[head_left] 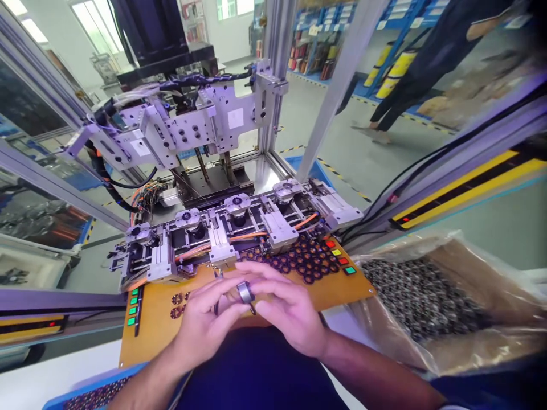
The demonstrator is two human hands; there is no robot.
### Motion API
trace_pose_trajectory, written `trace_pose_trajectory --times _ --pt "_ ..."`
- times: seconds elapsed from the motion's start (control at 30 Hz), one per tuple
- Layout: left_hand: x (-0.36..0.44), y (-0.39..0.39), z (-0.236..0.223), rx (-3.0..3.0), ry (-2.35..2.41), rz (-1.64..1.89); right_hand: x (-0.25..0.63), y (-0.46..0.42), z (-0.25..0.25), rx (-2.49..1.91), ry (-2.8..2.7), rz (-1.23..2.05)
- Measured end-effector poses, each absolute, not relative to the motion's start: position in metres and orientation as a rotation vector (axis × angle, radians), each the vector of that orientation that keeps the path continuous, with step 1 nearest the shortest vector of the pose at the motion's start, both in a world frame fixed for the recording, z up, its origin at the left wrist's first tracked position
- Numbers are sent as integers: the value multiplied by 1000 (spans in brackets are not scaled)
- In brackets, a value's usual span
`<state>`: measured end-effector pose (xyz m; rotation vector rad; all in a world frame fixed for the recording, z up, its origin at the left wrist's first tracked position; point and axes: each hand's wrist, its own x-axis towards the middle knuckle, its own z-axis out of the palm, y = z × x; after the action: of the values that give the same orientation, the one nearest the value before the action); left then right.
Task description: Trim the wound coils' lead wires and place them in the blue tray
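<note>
My left hand (209, 322) and my right hand (294, 310) meet over the front of the orange work board (337, 293). Between their fingertips is a small silver metal ring part (245, 292) with dark edges. Fingers of both hands are bent around it, hiding much of its shape. Dark rings with copper-coloured centres (307, 262) lie close together beyond my right hand. A few similar loose rings (176, 312) are left of my left hand.
Behind the board stands a machine with a row of metal clamping stations (237, 205). Coloured buttons (343, 261) sit at right, green buttons (133, 307) at left. A plastic-lined box (482, 341) of metal parts is at right, a blue tray (55, 398) at lower left. A person (427, 62) stands beyond.
</note>
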<state>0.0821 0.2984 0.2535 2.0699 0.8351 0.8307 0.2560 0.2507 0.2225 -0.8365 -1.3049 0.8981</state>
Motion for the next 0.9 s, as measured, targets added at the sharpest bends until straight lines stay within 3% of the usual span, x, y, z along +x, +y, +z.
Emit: trace_pose_trajectory --times 0.4,0.57,0.7,0.9 --pt "61 301 240 2431 744 1087 253 280 220 -794 -1337 1080" --pt "42 317 239 2548 919 1081 344 348 243 -1138 -1723 580" --pt "64 365 251 2813 888 850 431 409 252 -1345 -1749 428" --pt "139 447 252 2989 1012 98 470 446 241 -1404 -1966 335"
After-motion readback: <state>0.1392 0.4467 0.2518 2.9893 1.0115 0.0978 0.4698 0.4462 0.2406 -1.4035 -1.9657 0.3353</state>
